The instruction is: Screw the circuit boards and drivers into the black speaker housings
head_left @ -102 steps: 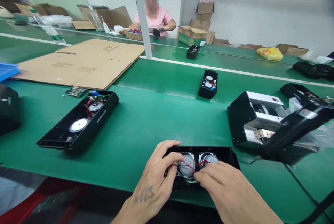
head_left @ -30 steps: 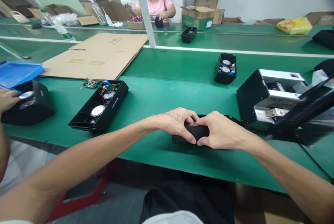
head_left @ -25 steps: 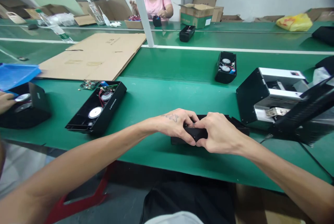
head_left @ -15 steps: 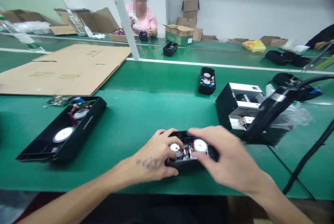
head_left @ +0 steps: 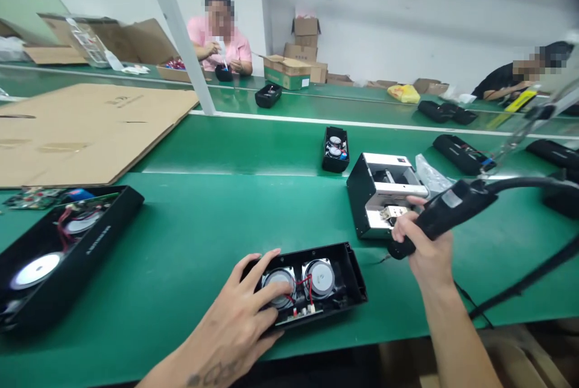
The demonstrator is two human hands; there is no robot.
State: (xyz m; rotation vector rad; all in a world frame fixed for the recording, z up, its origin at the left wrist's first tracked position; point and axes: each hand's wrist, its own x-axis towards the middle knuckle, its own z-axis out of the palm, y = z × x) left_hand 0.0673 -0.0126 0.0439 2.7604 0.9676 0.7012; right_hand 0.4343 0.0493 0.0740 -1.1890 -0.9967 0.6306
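In the head view, a black speaker housing (head_left: pixel 346 282) lies on the green worktop near its front edge, its inner side facing up. Two round speaker drivers (head_left: pixel 321 279), red wires and a small circuit board show inside. My left hand (head_left: pixel 244 297) grips the housing's left end, with fingers reaching over the left driver and the thumb by the near side. Held in my right hand (head_left: pixel 427 249) is a black electric screwdriver (head_left: pixel 456 210) on a cable, its bit angled down to the left, above the worktop. Just behind it stands a black-and-white screw feeder (head_left: pixel 362 195).
A larger open speaker housing (head_left: pixel 94 243) sits at left, beside a loose circuit board (head_left: pixel 34 198). Flat cardboard (head_left: pixel 90 134) lies behind it. Another small housing (head_left: pixel 335 149) stands beyond the feeder. A white post (head_left: pixel 181 38) rises mid-left. Two people work across the table.
My right hand has left the housing and taken hold of the screwdriver at the right. The housing is turned, showing its open right end; my left hand stays on it. The view has shifted right.
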